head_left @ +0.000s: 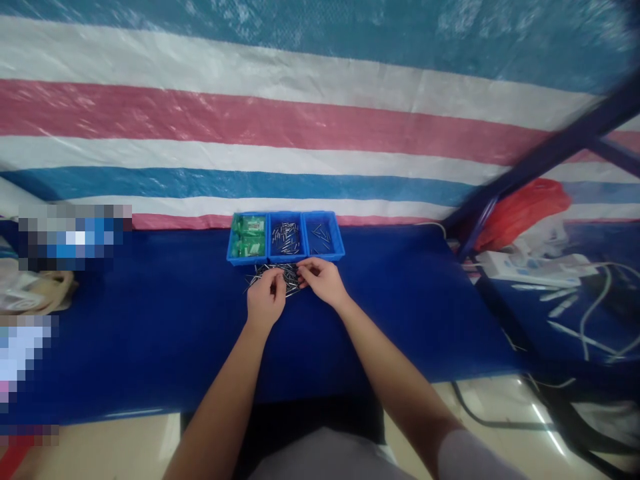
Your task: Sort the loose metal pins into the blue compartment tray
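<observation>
A loose pile of thin dark metal pieces (291,283) lies on the blue table, just in front of three joined blue bins. Over the pile's left part is my left hand (267,293), its fingers curled together. My right hand (320,277) reaches the pile's right edge with thumb and fingertips pinched. What either hand holds is too small to make out. Green packets (251,245) fill the left bin (231,248). Many short metal pieces (286,237) lie in the middle bin (285,258). The right bin (340,241) holds several thin metal pieces (321,235).
Striped sheeting (300,127) hangs behind the blue table (165,333). On the right are a dark metal frame (530,157), a red bag (525,210), a white power strip (535,270) and cables. A brown container (60,293) stands at the left edge, near blurred items.
</observation>
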A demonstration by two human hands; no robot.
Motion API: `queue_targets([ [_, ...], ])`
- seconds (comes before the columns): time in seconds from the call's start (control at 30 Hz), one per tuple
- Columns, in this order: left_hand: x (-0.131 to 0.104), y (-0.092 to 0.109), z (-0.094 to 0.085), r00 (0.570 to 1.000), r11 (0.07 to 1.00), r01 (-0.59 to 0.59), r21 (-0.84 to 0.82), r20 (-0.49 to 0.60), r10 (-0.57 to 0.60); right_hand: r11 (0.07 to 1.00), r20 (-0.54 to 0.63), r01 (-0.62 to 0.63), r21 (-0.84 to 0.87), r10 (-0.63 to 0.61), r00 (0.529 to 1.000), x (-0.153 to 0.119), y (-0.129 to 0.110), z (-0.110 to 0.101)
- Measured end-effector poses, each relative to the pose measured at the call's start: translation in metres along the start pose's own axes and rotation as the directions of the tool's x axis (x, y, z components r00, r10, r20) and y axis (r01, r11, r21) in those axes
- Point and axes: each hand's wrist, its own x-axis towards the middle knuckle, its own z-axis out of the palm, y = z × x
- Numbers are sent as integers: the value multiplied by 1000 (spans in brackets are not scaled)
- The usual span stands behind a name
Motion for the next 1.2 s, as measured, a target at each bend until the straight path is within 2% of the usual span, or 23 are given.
queue_targets([
  [0.2,0,0,0,1000,1000,-9,7,-6,9,993,18,-38,115,36,999,1,-4,2],
  [0.43,0,0,0,1000,1000,-18,-8,-7,18,951,-44,43,305,-31,999,-1,-20,-1],
  [0.63,1,3,-1,999,999,-38,-4,35,38,844,-46,5,536,24,999,-4,-31,-2],
  [0.77,1,3,-1,994,997,-77,-13,79,78,748,-5,-41,662,58,998,-5,-33,-3],
  [0.93,0,1,1,981,988,-151,-24,115,153,711,82,-120,693,88,993,-7,-31,0],
  [1.07,-1,2,0,970,977,-212,-24,118,214,705,56,-90,703,71,996,-8,-32,4],
  [1.2,0,2,0,970,978,-209,-3,126,208,717,48,-96,690,87,995,-7,-33,5],
])
